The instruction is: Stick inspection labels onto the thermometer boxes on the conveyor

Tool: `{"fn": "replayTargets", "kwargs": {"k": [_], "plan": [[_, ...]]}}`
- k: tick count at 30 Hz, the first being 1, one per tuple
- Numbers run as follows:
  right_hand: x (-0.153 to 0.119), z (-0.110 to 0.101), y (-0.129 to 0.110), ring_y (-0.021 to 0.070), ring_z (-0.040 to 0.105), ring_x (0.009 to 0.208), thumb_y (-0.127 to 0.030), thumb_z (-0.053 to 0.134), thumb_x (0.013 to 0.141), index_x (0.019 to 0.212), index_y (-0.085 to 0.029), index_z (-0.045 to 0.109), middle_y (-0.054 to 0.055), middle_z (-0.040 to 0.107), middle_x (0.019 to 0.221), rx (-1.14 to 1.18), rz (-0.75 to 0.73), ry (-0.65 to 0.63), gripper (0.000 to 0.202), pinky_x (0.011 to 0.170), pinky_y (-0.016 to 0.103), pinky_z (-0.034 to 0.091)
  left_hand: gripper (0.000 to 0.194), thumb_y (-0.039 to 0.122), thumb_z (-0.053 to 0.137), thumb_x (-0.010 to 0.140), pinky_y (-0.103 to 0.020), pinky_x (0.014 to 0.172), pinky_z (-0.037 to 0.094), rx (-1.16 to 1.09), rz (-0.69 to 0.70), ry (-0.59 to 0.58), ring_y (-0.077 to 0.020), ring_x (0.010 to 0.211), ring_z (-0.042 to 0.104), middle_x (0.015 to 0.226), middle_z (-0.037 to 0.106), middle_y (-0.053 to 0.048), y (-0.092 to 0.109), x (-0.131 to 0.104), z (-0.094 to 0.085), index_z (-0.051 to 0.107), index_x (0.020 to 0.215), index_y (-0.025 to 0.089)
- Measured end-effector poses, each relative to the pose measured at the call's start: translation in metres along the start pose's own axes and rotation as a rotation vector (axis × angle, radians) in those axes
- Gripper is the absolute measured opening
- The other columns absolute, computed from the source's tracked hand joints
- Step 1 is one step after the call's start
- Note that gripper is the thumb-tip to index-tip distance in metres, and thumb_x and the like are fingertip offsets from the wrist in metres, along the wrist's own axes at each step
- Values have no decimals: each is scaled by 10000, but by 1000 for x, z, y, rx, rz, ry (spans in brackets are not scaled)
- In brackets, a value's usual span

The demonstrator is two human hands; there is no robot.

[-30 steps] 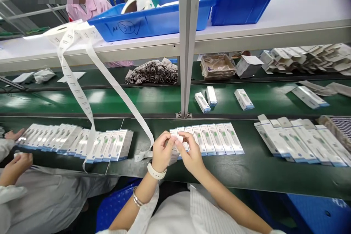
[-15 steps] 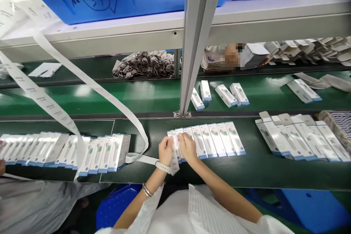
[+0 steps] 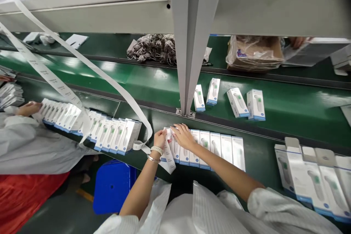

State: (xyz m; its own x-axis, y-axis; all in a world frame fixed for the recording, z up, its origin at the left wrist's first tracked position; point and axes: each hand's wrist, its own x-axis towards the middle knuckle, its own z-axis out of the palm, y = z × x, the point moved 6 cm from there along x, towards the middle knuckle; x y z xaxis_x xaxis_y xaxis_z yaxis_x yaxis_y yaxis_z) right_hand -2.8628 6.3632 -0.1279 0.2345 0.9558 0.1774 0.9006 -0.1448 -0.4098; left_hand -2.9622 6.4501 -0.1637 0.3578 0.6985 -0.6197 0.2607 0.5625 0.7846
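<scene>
On the near side of the post (image 3: pixel 183 44), a row of small boxes (image 3: pixel 205 146) is laid out on the worktop (image 3: pixel 257 153). A label strip (image 3: pixel 169 159), draped from the shelf (image 3: pixel 109 18) left of the post, is pinched in the left hand (image 3: pixel 159 139) at the row's left end. The right hand (image 3: pixel 183 136) is laid over the tops of the leftmost boxes; whether anything is gripped there cannot be told. Labelling seems to be the step in hand. For the next move, a label would need to be peeled cleanly, lined up and pressed flat, with neighbouring boxes kept unshifted.
</scene>
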Motion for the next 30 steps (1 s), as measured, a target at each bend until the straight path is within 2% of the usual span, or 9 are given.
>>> {"fn": "replayTargets", "kwargs": {"k": [6,12,18,21,23,24,26,28,30], "plan": [[11,9,-4,255,397,1112,-186,348,869,1276,-209,406,117,473,1221,-44,-72,-86,411,976,449,247,314,397,684,580,-230,372,436,18,-18,43,-95,376,484,460,503,16,0,3,1,523,582,127],[8,10,-4,265,389,1115,-189,343,873,1261,-212,426,119,486,1204,-68,-69,-108,397,971,441,235,378,401,665,597,-199,266,320,30,-27,143,-59,265,343,356,364,79,-8,2,-8,370,513,180],[15,12,0,295,350,1132,-445,354,871,1285,-245,395,134,449,1232,-63,-100,-146,461,948,473,214,396,461,631,630,-207,303,364,-31,-30,139,-61,296,368,394,361,82,-14,-10,-16,357,544,188],[30,19,11,286,382,1078,-560,426,802,1224,-228,474,128,515,1120,-1,-63,-243,539,894,433,276,386,462,625,638,-220,296,349,-52,-36,118,-68,287,355,398,346,84,-14,-11,-16,360,552,194],[38,21,16,271,402,1045,-592,464,765,1122,-223,562,117,537,1062,68,-40,-285,523,857,404,310,379,470,620,644,-226,304,345,-62,-35,99,-72,294,359,414,355,80,-13,-12,-15,374,562,194],[40,18,18,268,401,1047,-577,466,774,1064,-219,596,115,537,1061,104,-23,-273,480,856,401,314,375,479,612,652,-228,317,349,-65,-22,81,-72,307,363,429,365,76,-11,-13,-14,385,571,192],[39,7,18,260,388,1078,-490,423,837,1013,-208,613,108,533,1089,204,48,-166,383,879,404,306,373,499,587,675,-225,356,360,-69,31,37,-69,346,371,461,379,69,-3,-19,-12,405,587,187],[31,-7,13,228,404,1081,-384,345,894,1061,-207,572,91,544,1090,390,162,-22,333,891,385,319,370,497,568,702,-211,410,363,-45,126,-11,-65,408,379,495,386,61,8,-26,-8,419,590,177],[18,-17,4,188,461,1016,-343,338,900,1109,-217,515,66,565,1040,633,261,73,301,858,342,368,357,465,553,733,-198,466,355,31,259,-58,-65,473,383,524,393,53,22,-35,-3,433,583,164]]}}
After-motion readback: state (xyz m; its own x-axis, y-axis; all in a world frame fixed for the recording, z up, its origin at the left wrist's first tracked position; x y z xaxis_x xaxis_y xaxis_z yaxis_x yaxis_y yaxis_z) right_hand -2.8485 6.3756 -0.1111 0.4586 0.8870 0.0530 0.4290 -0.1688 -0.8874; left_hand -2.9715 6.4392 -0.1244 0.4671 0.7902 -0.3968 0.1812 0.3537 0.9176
